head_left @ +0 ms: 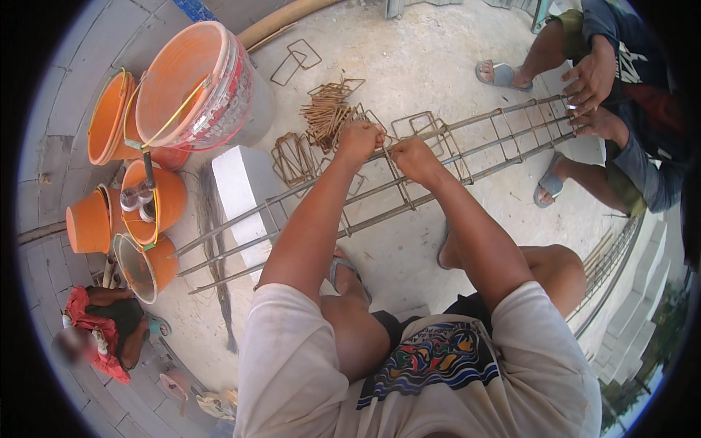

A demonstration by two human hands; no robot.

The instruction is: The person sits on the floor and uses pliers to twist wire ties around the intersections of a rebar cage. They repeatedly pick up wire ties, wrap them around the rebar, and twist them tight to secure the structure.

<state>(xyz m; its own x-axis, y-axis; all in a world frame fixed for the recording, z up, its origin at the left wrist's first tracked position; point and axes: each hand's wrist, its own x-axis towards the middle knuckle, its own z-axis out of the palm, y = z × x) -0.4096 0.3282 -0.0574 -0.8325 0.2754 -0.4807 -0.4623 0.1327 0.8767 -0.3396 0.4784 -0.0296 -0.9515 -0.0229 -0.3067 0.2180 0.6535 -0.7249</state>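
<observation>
A long rebar cage [380, 220] of thin steel bars and square stirrups slants across in front of me, its left end resting over a white block [235, 177]. My left hand [359, 141] is closed at the far bar, fingertips pinched together. Just to its right, my right hand [416, 159] is closed beside the same bar. Whatever the fingers pinch is too small to make out. Beyond my hands lies a heap of rusty stirrups [328, 113], with more loose stirrups [294, 157] near my left wrist.
A co-worker's hands [593, 91] touch the cage's right end. Orange buckets [182, 80] cluster at the left, beside a bundle of dark wire [209, 208] on the floor. Another person [109, 321] sits at the lower left. White blocks [635, 292] are stacked at the right.
</observation>
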